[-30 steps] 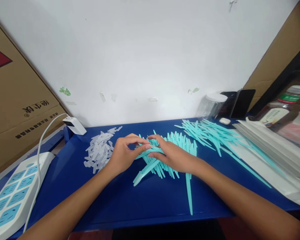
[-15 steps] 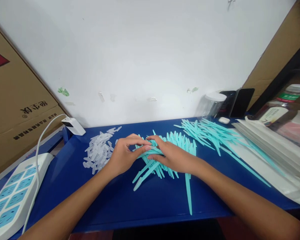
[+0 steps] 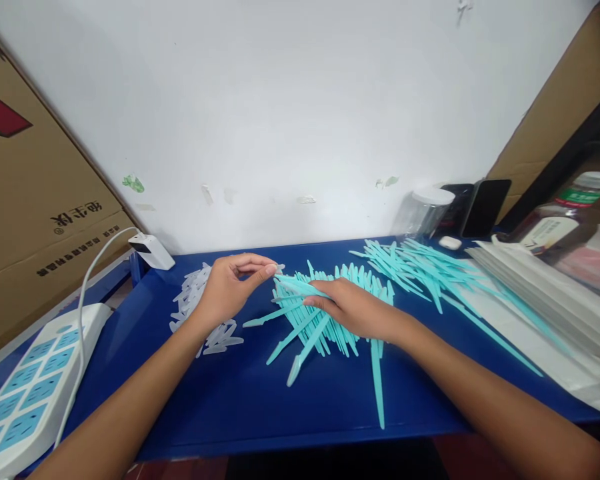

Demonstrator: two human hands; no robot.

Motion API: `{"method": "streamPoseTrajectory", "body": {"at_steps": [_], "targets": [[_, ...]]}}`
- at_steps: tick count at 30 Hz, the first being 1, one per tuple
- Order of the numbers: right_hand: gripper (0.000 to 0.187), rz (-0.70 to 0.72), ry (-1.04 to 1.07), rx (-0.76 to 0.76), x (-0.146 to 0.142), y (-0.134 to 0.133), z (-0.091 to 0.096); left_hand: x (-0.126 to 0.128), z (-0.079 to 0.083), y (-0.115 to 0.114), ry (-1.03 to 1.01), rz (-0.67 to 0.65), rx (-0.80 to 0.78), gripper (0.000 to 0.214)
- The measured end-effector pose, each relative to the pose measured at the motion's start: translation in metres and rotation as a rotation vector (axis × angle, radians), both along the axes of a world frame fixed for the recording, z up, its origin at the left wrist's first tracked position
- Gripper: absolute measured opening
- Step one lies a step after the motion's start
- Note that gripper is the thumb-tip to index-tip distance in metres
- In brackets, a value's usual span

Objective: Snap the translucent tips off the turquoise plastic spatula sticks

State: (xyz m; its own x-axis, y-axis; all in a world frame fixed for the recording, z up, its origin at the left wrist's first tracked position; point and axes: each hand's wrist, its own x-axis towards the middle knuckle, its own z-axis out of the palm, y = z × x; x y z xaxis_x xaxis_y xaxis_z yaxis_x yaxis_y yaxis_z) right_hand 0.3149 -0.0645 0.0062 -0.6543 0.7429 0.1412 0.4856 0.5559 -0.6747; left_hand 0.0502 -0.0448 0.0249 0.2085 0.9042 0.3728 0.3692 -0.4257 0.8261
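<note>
My left hand [image 3: 235,283] pinches a small translucent cap [image 3: 280,268] between thumb and fingertips. My right hand [image 3: 347,303] is closed around a turquoise eyebrow razor [image 3: 297,287]; whether more than one is in its grip I cannot tell. The razor's tip points left, close by the cap. Beneath the right hand spreads a dense pile of turquoise razors [image 3: 350,347]. Several razors stick out of its front left side, one with a clear cover [image 3: 294,371] on its end. A heap of translucent caps [image 3: 193,293] lies partly hidden behind my left hand and forearm.
A second razor pile [image 3: 405,263] lies at the back right, near a clear jar [image 3: 425,210], phones [image 3: 485,208] and a white case [image 3: 450,243]. Plastic bags [image 3: 520,293] and a bottle [image 3: 550,223] stand right. A power strip [image 3: 40,380] and cable are left.
My hands, close together before, have moved apart, the left one shifting left and now showing a cap in its fingertips. Another razor now lies pointing left from the pile's front left.
</note>
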Motion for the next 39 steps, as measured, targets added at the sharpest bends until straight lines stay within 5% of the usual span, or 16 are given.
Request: {"method": "streamPoseTrajectory", "body": {"at_steps": [9, 24, 39], "targets": [[0.041, 0.008, 0.026, -0.012, 0.003, 0.001, -0.001, -0.015, 0.003, 0.01, -0.052, -0.075, -0.174, 0.036], [0.048, 0.073, 0.061, -0.163, -0.001, -0.01, 0.007, 0.0, 0.01, -0.008, 0.127, -0.133, 0.013, 0.014], [0.041, 0.129, 0.117, -0.182, -0.009, -0.013, -0.001, 0.014, 0.012, -0.024, 0.16, -0.244, -0.039, 0.011]]}}
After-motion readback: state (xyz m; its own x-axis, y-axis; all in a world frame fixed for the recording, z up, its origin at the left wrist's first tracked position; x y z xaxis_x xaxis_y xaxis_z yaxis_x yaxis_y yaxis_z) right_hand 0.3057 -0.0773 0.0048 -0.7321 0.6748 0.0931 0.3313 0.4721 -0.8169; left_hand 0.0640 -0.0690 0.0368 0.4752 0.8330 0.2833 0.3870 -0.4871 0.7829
